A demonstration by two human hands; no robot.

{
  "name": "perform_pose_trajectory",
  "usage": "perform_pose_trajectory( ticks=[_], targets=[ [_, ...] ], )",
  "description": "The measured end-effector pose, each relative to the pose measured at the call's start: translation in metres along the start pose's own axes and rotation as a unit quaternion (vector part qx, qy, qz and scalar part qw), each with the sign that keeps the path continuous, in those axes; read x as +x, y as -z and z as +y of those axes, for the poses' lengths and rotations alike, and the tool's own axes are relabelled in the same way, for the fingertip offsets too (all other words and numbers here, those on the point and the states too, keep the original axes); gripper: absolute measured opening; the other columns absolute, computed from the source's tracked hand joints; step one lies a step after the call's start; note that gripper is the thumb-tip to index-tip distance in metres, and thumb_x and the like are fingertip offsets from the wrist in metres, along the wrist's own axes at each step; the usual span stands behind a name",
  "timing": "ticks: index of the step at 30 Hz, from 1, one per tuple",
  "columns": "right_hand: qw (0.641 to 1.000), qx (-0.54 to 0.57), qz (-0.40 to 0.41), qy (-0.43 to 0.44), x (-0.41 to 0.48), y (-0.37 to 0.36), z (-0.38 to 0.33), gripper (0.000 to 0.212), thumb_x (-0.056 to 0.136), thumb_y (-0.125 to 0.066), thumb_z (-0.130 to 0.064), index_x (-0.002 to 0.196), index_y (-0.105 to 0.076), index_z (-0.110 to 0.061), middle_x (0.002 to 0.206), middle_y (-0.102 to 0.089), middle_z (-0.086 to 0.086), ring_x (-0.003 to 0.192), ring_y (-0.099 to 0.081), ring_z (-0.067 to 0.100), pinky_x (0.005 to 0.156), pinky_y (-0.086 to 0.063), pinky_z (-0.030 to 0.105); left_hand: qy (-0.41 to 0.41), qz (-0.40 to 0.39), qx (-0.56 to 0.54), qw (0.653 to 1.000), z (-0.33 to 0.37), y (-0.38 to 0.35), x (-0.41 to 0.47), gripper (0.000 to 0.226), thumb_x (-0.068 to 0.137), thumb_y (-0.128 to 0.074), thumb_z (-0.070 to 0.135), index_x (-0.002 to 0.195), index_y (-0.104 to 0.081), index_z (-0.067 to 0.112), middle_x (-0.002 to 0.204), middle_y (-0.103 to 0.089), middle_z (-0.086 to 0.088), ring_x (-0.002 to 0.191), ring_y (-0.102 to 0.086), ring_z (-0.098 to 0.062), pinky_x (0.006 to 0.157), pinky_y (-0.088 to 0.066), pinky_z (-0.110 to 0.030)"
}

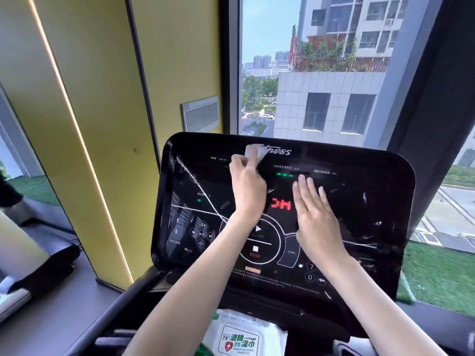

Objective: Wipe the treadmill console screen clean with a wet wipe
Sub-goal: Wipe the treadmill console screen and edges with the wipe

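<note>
We stood at the glossy black treadmill console screen (334, 217), its panel lit with red digits and green indicators, and worked a crumpled white wet wipe (253, 152) across its far edge, over the printed logo. Our left hand (246, 185) was closed around the wipe, fingers curled and pinching it against the glass. Our right hand (314, 214) lay flat and open on the panel just right of the red digits, fingers together, holding nothing and bracing the console. White streaks and flecks showed across much of the screen, heaviest at the left and right sides, so we judged most of the wiping not yet done. Near us, below the console, lay the white and green packet of alcohol wipes (241, 340).

The risk, as we saw it, lay in the touch controls: the round start and stop pad (255, 249) sat directly under our left forearm, and a pressing palm or a dragged wipe could trigger it. Our bare right palm could also leave fresh smears on cleaned glass.
</note>
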State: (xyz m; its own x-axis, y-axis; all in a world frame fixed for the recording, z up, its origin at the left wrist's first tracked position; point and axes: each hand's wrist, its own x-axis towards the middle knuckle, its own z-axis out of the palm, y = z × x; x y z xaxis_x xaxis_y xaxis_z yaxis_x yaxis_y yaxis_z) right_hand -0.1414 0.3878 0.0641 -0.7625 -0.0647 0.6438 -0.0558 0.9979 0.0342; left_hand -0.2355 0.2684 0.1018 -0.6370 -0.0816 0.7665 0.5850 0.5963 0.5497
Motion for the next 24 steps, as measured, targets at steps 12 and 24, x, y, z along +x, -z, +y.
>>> perform_pose_trajectory(
  ticks=[12, 24],
  targets=[
    [1.000, 0.001, -0.005, 0.016, 0.001, 0.004, 0.001, 0.076, 0.067, -0.054, 0.021, 0.139, -0.032, 0.009, 0.148, -0.029, 0.024, 0.138, -0.026, 0.036, 0.113, -0.017, 0.046, 0.032, 0.020, 0.010, 0.999, 0.008, -0.006, -0.015, 0.060, 0.076, -0.045, -0.018, 0.131, -0.048, 0.007, 0.095, -0.043, -0.011, 0.084, -0.046, -0.024, 0.073, -0.043, -0.025],
    [0.996, 0.088, -0.003, -0.034, -0.014, 0.022, 0.017, 0.083, 0.072, -0.045, 0.018, 0.147, -0.016, -0.004, 0.156, -0.008, 0.008, 0.144, -0.001, 0.014, 0.117, 0.003, 0.029, -0.102, -0.065, 0.047, 0.992, 0.041, -0.020, -0.033, 0.070, 0.065, -0.051, -0.020, 0.130, -0.045, 0.004, 0.097, -0.045, -0.012, 0.084, -0.044, -0.024, 0.066, -0.046, -0.032]
  ],
)
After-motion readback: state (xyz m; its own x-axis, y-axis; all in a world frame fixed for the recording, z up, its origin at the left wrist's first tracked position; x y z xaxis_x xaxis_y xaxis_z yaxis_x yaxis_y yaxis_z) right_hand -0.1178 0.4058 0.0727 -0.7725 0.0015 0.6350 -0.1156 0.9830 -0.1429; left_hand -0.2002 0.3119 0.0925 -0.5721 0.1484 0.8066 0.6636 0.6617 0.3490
